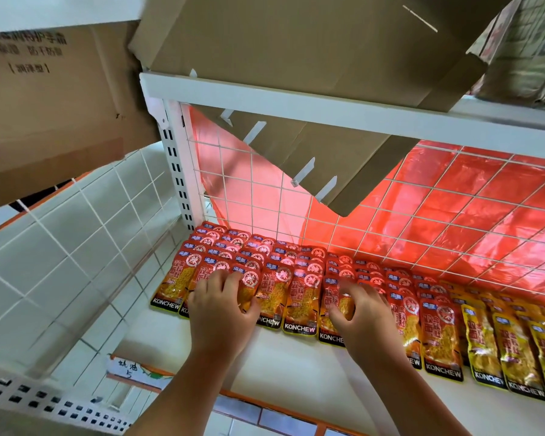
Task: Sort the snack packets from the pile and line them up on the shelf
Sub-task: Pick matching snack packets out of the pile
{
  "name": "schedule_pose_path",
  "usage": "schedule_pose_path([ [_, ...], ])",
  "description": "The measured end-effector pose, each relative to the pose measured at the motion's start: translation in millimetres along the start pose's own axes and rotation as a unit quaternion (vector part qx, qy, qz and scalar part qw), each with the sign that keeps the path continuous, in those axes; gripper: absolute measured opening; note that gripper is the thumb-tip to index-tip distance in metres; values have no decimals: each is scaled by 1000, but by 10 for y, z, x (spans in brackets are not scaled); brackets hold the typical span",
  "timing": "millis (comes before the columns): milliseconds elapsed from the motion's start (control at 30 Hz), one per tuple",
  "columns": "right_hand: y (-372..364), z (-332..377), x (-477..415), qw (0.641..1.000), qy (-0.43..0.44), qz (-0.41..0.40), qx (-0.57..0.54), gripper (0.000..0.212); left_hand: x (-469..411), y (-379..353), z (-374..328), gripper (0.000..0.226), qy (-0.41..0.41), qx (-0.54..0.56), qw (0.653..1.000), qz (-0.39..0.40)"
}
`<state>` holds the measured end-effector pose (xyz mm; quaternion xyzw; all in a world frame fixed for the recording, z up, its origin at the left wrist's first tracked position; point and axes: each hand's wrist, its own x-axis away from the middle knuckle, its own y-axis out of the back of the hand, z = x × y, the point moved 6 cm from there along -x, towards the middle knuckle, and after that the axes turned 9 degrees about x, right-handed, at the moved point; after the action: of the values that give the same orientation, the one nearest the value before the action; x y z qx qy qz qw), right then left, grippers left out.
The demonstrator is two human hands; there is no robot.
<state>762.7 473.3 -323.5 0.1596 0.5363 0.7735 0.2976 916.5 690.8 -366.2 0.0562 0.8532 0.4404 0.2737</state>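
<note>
- Head view: red packets (299,297) lie in overlapping rows along the shelf (296,366), starting at its left end. Yellow packets (513,347) carry the line on at the right.
- The left hand (221,306) bends its fingers over a front-row red packet with the thumb against it, a pinching grip.
- The right hand (359,313) lies curled on another red packet; blur hides whether its grip closes.
- The pile is out of view, so what is left cannot be told. The full rows suggest the sorting is mostly done and the hands are now straightening.
</note>
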Motion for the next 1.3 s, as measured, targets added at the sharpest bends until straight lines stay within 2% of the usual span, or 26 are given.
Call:
schedule_pose_path([
  [433,-28,56,46,1000,-1,-4,6,41,13,48,-35,52,-11,14,1000,-12],
  [833,-29,84,68,1000,-10,-6,8,41,65,18,-59,58,-18,6,999,30],
  [1300,-51,39,54,1000,-3,0,6,41,-12,115,-141,46,-27,30,999,-16],
])
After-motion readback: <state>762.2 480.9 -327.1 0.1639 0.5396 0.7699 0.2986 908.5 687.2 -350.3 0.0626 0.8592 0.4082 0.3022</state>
